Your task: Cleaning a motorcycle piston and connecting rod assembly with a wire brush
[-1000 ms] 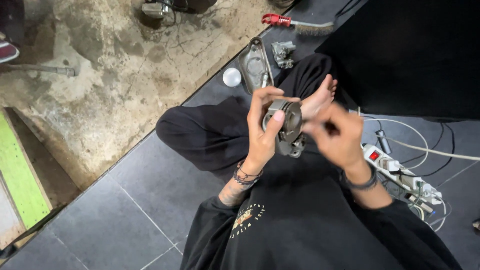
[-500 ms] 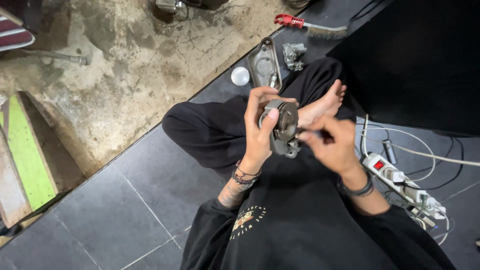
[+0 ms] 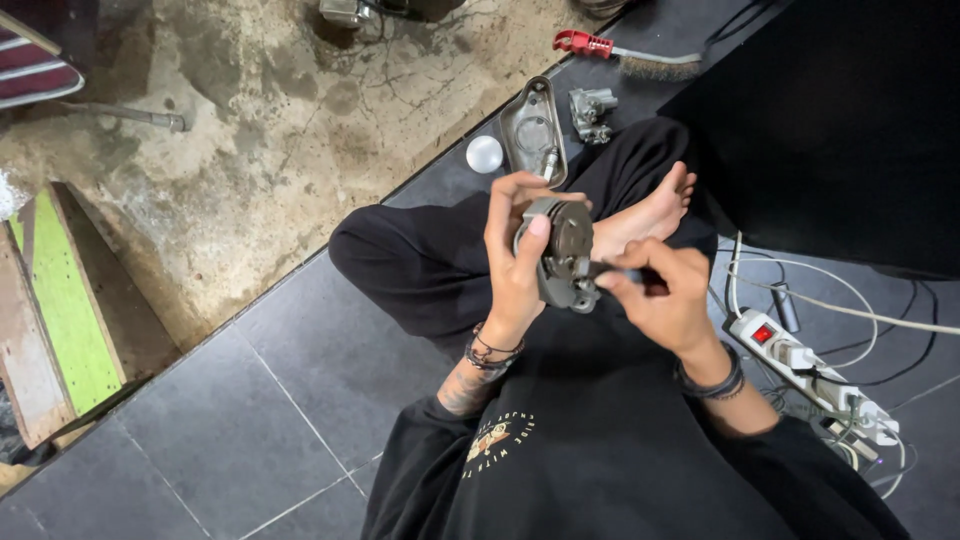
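One head-worn camera looks steeply down, close above the lap and tiled floor (image 3: 250, 420) (no second view).

Grey metal part (image 3: 562, 252), red-handled brush (image 3: 625, 55)

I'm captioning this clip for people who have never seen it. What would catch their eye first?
At centre, the left hand grips a grey metal mechanical part while the right hand works a thin dark tool against it. Beyond, on the dark tiles, lie a metal cover and a red-handled wire brush; a white power strip sits right.
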